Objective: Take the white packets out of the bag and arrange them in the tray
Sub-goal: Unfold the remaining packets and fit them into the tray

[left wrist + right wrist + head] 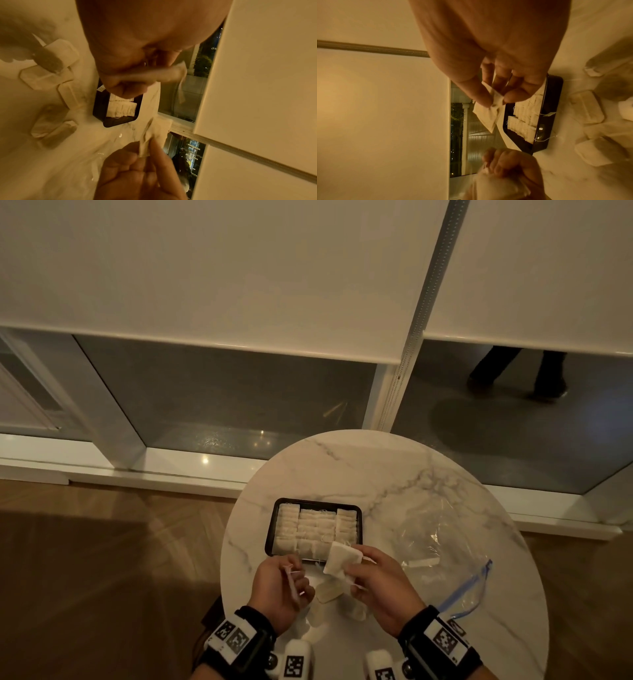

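Tabletop (342, 467) of round marble carries everything I work with. Clear bag (442, 546) lies at right, black tray (272, 529) at centre, nearly full of upright rows. Loose packets (327, 594) lie near me. My right hand (383, 583) pinches a white packet (342, 559) just over the tray's near right corner, long axis slanting far-right; my left hand (281, 590) holds a second packet (164, 75).
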`<state>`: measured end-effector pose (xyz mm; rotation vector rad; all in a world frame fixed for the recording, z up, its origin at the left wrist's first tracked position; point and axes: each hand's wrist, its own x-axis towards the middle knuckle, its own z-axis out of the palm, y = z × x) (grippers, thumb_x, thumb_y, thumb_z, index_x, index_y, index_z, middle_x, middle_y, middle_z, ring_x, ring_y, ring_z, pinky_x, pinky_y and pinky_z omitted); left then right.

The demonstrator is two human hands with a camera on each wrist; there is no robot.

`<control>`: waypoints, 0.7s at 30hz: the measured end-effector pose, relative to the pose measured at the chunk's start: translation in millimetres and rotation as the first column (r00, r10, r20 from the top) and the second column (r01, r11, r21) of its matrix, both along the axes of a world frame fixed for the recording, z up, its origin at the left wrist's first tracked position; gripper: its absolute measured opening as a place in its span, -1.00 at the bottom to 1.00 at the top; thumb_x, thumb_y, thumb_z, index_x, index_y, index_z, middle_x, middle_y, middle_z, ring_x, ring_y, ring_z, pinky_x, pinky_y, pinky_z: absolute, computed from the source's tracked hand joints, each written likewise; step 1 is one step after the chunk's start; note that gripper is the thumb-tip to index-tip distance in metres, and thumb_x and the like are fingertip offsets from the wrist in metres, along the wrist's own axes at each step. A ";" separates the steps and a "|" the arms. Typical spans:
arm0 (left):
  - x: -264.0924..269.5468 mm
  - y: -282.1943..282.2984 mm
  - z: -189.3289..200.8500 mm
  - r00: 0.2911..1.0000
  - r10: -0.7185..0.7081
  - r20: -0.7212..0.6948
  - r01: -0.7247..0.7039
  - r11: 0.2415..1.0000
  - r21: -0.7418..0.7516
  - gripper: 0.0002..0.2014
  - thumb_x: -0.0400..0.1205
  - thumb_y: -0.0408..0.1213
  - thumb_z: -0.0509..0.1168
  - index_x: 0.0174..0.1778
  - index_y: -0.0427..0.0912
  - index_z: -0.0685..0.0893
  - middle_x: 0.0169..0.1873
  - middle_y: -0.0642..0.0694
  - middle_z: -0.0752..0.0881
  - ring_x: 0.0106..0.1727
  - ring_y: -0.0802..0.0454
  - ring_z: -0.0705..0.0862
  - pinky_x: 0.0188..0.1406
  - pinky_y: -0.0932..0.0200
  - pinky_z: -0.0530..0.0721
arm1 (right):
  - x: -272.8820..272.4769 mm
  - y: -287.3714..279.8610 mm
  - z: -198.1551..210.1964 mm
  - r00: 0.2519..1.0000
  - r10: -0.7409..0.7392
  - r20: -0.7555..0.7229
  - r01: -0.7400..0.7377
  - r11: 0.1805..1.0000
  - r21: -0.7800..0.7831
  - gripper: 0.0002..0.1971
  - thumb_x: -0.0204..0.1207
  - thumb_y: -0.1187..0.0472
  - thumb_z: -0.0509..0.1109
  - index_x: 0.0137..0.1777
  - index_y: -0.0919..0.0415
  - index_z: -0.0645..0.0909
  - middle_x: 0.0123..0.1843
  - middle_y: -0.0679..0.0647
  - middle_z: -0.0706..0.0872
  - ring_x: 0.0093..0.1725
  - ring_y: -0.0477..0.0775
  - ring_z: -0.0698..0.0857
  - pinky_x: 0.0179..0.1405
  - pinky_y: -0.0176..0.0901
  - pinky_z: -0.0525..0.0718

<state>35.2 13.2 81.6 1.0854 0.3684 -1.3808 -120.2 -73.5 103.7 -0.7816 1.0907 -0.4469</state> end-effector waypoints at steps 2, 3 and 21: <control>1.7 -2.5 -1.3 0.988 -0.122 0.094 0.119 0.992 0.037 -0.91 0.45 -0.36 0.18 -0.37 -0.21 0.51 -0.53 -0.01 0.25 -0.55 0.08 0.16 -0.56 0.28 0.18 | 4.0 3.5 -0.2 1.000 0.007 0.000 -0.007 0.999 -0.045 -0.72 0.47 0.54 0.45 0.13 0.27 0.70 -0.03 0.23 0.84 -0.17 0.06 0.76 -0.27 -0.14 0.66; 1.8 -2.8 -0.9 0.959 -0.220 0.181 0.212 0.975 0.061 -0.89 0.51 -0.29 0.23 -0.33 -0.20 0.55 -0.52 -0.01 0.24 -0.54 0.08 0.15 -0.58 0.29 0.14 | 5.0 4.5 -0.7 1.000 0.014 -0.005 -0.015 0.997 -0.073 -0.73 0.47 0.53 0.46 0.12 0.28 0.70 -0.04 0.24 0.84 -0.19 0.05 0.75 -0.27 -0.15 0.66; 24.9 -5.4 -36.0 0.424 -0.468 0.775 0.503 0.833 0.228 -0.58 0.75 0.04 0.19 -0.27 -0.15 0.71 -0.37 0.10 0.71 -0.25 0.09 0.63 -0.07 0.05 0.59 | 13.3 -12.4 -35.3 0.936 0.184 -0.300 -0.268 0.925 -0.268 -0.87 0.60 0.29 0.42 -0.11 0.15 0.80 -0.26 0.06 0.77 -0.24 -0.01 0.69 -0.31 -0.14 0.66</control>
